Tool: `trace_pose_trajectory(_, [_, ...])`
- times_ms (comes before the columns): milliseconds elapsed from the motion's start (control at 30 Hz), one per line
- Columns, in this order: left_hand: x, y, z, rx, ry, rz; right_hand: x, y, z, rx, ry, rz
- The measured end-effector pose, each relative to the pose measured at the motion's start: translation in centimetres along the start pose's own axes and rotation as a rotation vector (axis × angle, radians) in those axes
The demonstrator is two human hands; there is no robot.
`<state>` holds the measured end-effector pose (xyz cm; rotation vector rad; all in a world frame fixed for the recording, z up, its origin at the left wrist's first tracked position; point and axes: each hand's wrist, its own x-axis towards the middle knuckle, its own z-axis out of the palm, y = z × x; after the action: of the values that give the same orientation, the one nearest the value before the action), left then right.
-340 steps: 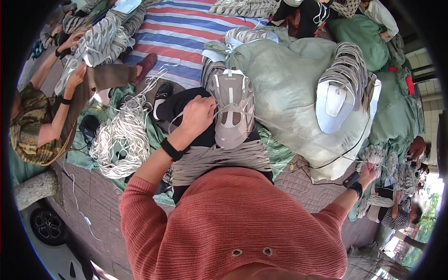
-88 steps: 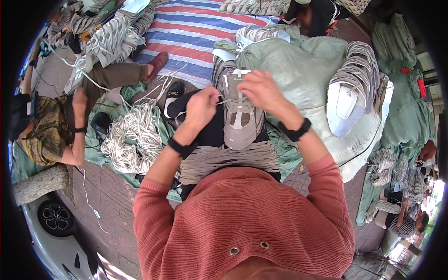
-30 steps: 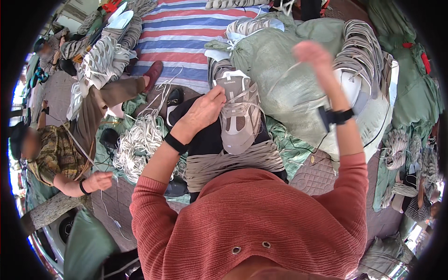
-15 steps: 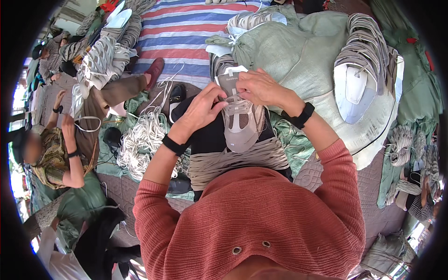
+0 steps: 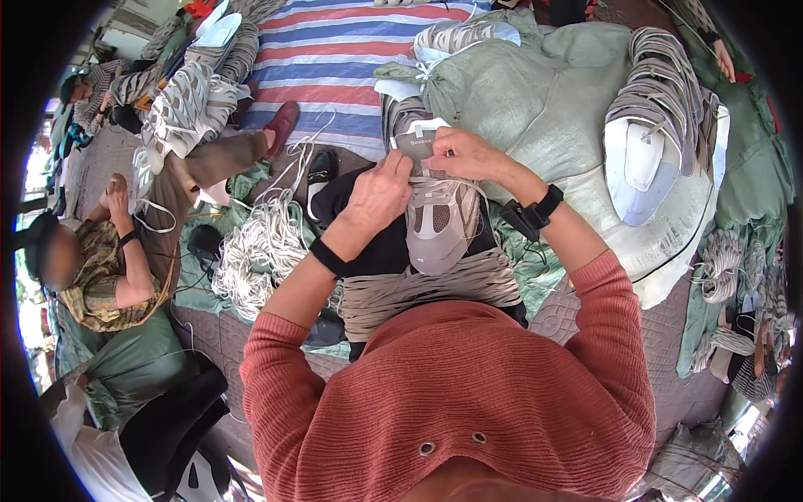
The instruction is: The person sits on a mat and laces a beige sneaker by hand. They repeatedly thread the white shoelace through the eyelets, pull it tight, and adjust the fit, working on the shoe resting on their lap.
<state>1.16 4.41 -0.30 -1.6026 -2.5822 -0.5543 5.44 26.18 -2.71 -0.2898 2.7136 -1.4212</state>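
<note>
A beige-grey shoe upper (image 5: 437,244) with mesh panels lies across my lap, toe toward me and tongue (image 5: 416,144) pointing away. A pale shoelace (image 5: 452,181) crosses its throat. My left hand (image 5: 381,194) is closed at the left eyelet edge, its fingertips pinching the lace near the top. Across the throat, my right hand (image 5: 467,156) pinches lace by the right eyelets, thumb and forefinger together. The lace ends between the fingers are mostly hidden. Beneath the toe, a band of stacked beige strips (image 5: 431,289) lies over my black-clad lap.
Left of my knees sits a tangled heap of white laces (image 5: 255,255). A green sack (image 5: 544,105) and stacked shoe uppers (image 5: 657,96) lie at the right. Ahead spreads a striped tarp (image 5: 322,79). A co-worker (image 5: 109,289) sits at the left; another person's hand (image 5: 724,63) shows at upper right.
Both my hands have moved slightly up the throat toward the tongue, the left turning its back upward. The co-worker's hands have come together. Another person's hand has appeared at upper right.
</note>
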Motion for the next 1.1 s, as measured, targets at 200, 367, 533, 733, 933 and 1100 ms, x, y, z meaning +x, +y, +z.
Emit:
trace_pose_trajectory(200, [0.6, 0.1, -1.4, -0.066, -0.082, -0.062, -0.2, 1.2, -3.2, 1.086, 0.098, 0.466])
trace_pose_trajectory(367, [0.8, -0.6, -1.6, -0.299, 0.025, -0.073, -1.0, -0.4, -4.4, 0.319, 0.607, 0.287])
trace_pose_trajectory(533, [1.6, -0.6, 0.9, -0.334, 0.103, -0.064, -7.0, 2.4, -2.4, -0.249, 0.241, 0.631])
trace_pose_trajectory(733, [2.4, -0.6, 1.7, -0.420, 0.027, -0.145, -10.6, 6.3, 4.6, 0.834, -0.025, 1.240])
trace_pose_trajectory(933, [2.1, -1.3, 0.0, -1.130, -0.177, -0.399, -10.7, 7.5, 5.8, 1.296, 0.403, 1.124])
trace_pose_trajectory(1100, [-1.4, -4.9, -3.8, -1.769, 0.211, -0.560, -14.7, 4.4, -0.5, 1.630, 0.820, 0.464])
